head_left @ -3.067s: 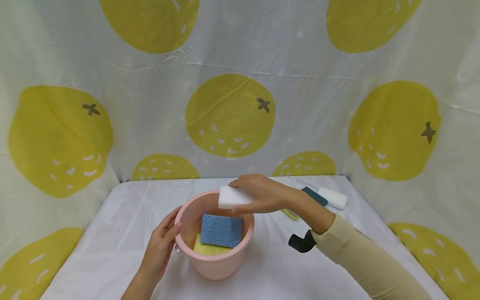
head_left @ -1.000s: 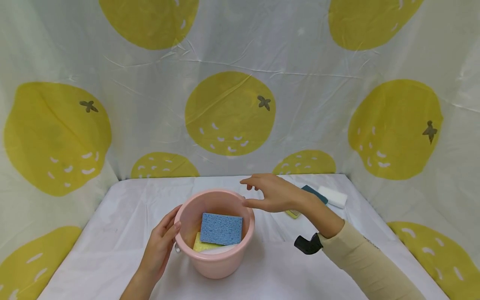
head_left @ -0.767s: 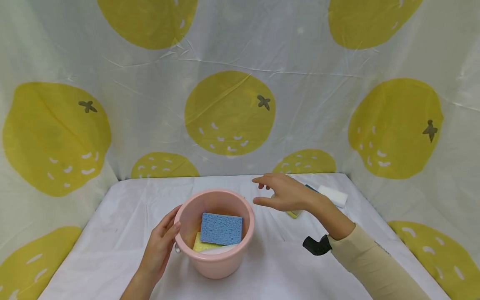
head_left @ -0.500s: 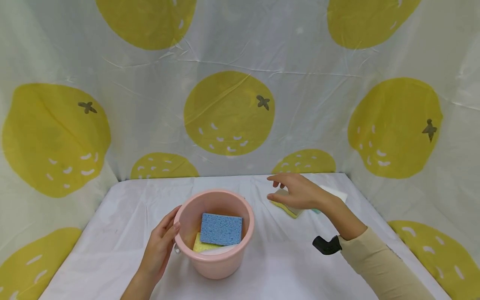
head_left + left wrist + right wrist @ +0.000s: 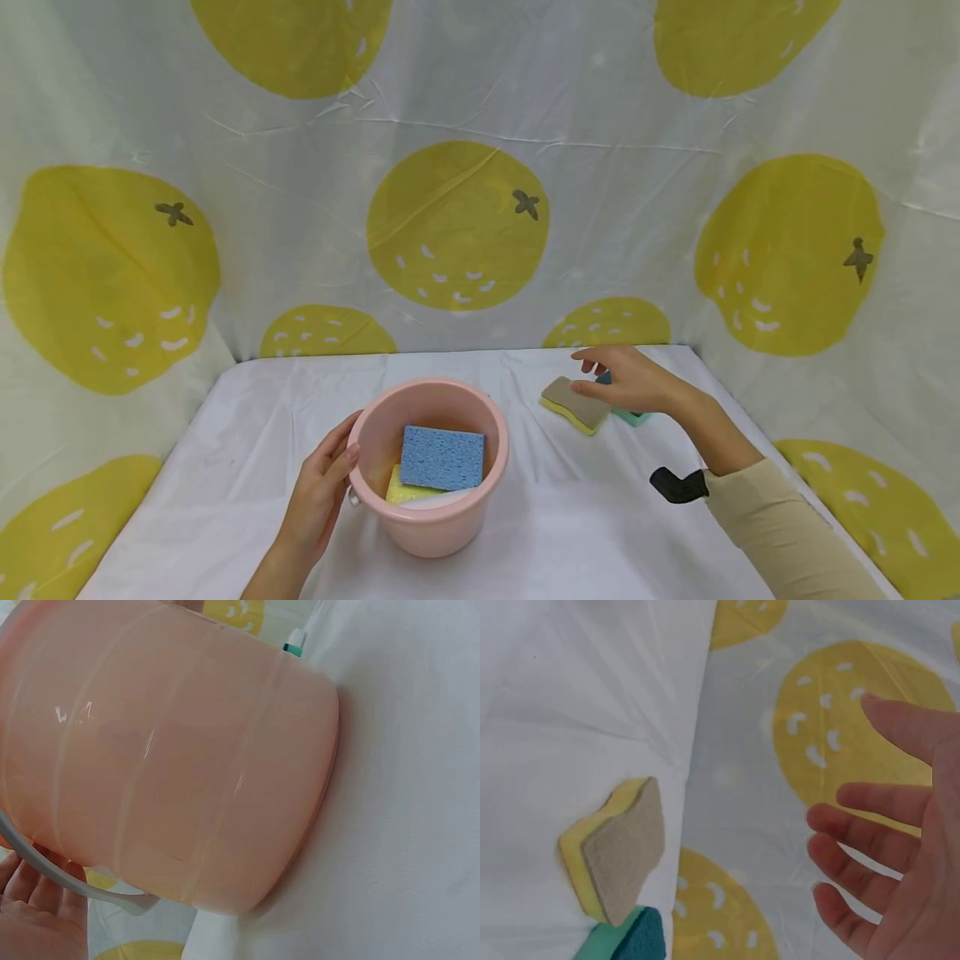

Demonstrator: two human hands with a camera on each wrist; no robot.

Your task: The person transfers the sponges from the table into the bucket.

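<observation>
Head view shows the left hand (image 5: 318, 483) holding the rim of a round pink plastic bucket (image 5: 431, 533). The right hand (image 5: 633, 382), its fingers parted and grasping nothing, hovers near a tan-topped yellow sponge (image 5: 576, 410) on the white-clothed desk (image 5: 262, 450). That sponge looks light, soft and unbreakable, its rough face unlikely to slip; a pinch across its narrowed waist should suit it.
</observation>
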